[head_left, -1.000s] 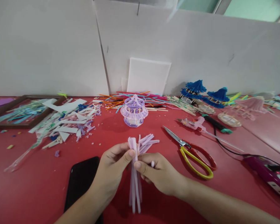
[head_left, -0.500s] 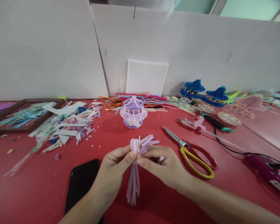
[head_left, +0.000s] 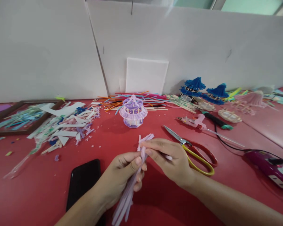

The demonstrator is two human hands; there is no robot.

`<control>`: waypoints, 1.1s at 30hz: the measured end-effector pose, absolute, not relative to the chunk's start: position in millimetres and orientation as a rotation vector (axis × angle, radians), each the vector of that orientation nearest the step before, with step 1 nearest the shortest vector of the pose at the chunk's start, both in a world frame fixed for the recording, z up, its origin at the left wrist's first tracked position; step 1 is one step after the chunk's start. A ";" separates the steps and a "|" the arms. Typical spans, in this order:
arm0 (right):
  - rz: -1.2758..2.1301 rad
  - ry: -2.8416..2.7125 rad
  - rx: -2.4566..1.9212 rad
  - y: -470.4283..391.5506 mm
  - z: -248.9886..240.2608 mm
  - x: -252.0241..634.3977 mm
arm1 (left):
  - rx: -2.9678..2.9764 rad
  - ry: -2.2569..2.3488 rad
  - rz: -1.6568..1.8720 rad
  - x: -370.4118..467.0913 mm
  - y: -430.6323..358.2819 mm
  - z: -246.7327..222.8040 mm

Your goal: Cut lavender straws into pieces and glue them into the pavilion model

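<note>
Above the red tabletop [head_left: 160, 201], the bundle of thin pale-lilac strips [head_left: 125, 204] has swung from near-upright to a slant; the left hand [head_left: 121, 174] grips it below the top, while the right hand [head_left: 176, 160] has risen to pinch its upper end, seemingly leaving the left to steady it

**Soft Light, Slightly Soft Picture**

The light is soft and moderate. On the bench [head_left: 103, 138], faint shadows fall leftward, and the right side has pale glare. 1 light streak marks the top. Fine details look smeared, outer edges stretched.
</note>
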State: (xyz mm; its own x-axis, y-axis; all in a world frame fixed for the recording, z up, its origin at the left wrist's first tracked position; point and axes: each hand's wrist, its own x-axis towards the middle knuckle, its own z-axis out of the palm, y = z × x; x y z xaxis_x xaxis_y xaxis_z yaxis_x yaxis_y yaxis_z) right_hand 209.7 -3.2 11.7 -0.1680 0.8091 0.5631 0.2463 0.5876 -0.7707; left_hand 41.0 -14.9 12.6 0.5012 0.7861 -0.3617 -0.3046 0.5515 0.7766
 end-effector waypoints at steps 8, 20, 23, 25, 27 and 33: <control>0.592 -1.760 -0.930 -1.3 7.2 211.9 | 0.762 0.793 0.739 41.3 -12.3 13.3; 1.251 -1.501 -1.001 -1.3 12.0 209.5 | 0.589 0.941 0.940 42.2 -5.2 10.3; 1.462 -1.331 -0.944 0.9 8.6 209.6 | 0.617 1.001 0.883 41.9 -4.9 8.9; 1.559 -1.180 -0.944 1.8 5.8 208.5 | 0.621 0.992 0.841 41.8 -5.7 8.9; 1.537 -1.089 -0.986 2.1 4.3 206.9 | 0.601 0.969 0.788 41.7 -7.0 9.8; 1.455 -1.019 -0.978 -0.3 3.3 199.8 | 0.568 0.937 0.689 42.5 -10.5 14.0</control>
